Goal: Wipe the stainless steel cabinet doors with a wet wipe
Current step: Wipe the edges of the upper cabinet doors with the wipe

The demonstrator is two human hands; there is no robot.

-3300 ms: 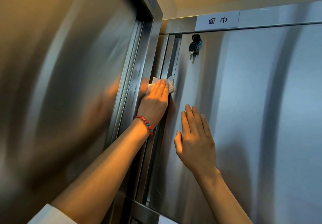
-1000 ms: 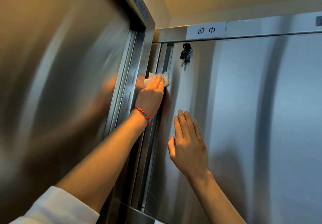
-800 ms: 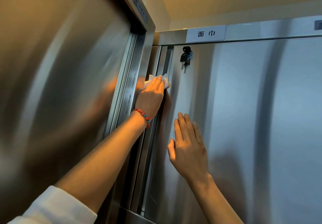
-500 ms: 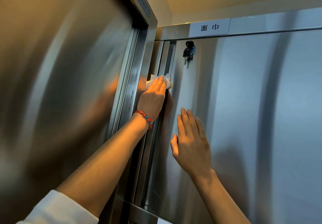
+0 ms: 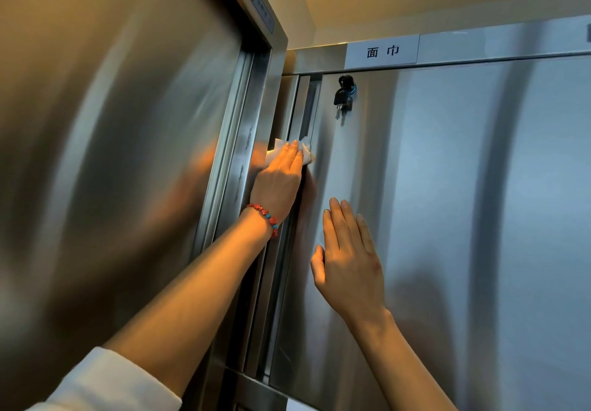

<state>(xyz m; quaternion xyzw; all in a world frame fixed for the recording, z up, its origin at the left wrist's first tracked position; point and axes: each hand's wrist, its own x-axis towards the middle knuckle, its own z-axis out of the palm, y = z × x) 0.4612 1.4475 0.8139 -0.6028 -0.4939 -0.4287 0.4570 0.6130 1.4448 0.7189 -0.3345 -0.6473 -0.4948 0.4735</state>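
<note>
A tall stainless steel cabinet door (image 5: 447,219) fills the right of the head view. My left hand (image 5: 279,180), with a red bead bracelet at the wrist, presses a white wet wipe (image 5: 289,150) flat against the door's left edge strip, fingers straight over it. My right hand (image 5: 347,260) lies flat on the door face lower down, fingers straight and together, holding nothing. Most of the wipe is hidden under my left fingers.
A bunch of keys (image 5: 343,94) hangs from the lock near the door's top left corner. A white label (image 5: 382,51) sits on the rail above. A second steel cabinet (image 5: 112,171) stands at an angle on the left, close to my left arm.
My left hand with the wipe has stayed on the same stretch of the door's left edge, shifting only slightly. My right hand stays flat on the door. The camera moved a little.
</note>
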